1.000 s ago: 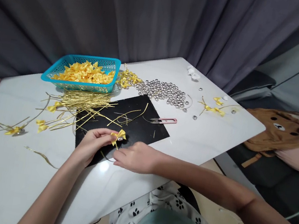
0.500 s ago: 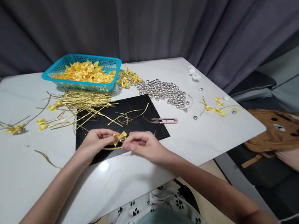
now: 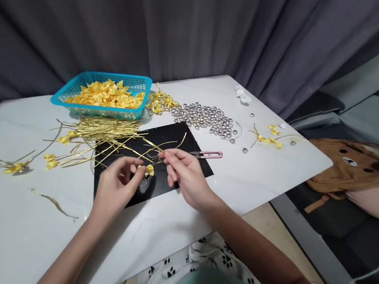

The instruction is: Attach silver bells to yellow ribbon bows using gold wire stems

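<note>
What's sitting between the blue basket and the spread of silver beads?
A small heap of yellow bows lies between the blue basket and the silver beads; the head view shows it.

The curtain (image 3: 193,27) is dim, the table (image 3: 260,172) brighter, with soft shadows; outer edges look stretched.

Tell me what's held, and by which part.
The left hand holds a yellow bow by its left side; the right hand pinches a gold strand, where along it is unclear.
</note>
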The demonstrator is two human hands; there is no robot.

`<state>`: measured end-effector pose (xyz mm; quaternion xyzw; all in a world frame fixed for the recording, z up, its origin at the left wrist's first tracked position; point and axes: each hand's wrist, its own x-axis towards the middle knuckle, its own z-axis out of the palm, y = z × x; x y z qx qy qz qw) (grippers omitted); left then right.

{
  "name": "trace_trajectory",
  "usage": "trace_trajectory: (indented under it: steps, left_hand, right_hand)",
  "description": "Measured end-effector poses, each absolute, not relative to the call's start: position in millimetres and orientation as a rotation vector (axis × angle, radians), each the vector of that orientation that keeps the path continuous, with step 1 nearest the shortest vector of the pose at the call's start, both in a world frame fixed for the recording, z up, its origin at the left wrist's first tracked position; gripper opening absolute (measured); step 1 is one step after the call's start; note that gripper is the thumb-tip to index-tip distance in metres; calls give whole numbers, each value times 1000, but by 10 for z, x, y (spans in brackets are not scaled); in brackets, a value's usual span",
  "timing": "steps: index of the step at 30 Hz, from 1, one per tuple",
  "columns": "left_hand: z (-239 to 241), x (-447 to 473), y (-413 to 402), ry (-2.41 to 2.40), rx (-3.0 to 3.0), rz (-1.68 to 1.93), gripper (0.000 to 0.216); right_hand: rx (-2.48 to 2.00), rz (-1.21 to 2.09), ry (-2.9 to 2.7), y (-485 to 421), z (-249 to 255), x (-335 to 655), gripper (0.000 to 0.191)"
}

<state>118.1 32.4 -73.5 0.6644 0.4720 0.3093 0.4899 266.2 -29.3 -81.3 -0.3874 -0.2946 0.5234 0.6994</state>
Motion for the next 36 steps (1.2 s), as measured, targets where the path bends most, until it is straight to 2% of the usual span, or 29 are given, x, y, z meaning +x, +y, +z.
trace_trajectory:
  steps: [3,5,9,17,23,31,36]
  left_hand:
    - [-709,1246,182,984,1475,576,29]
    - [-733,1284,121,923,1357,548,36]
    - [-838,1329,106,881,1113,667,42]
    - [-907,1376,153,858,847,880,33]
    - [-869,1371,159,861,903,951,38]
    - [-930,1253,221,900,1214,1112,33]
    - [-874,1090,309,913,1378,1183,42]
  right_hand:
    - [-692,1316,-406,-303,-737,2592,7]
    - [-593,1405,-256,-302,-693,2558,12]
    - [-509,1516,-87,-283,-673,2521,27]
    - [-467,1605,-64,-354,-829,2447,24]
    - [-545,1461,-168,-379,-822,2519,7]
    - [-617,1415,-268,-405,-745,2536,11]
    - [-595,1486,-173,-404,-801,2563,11]
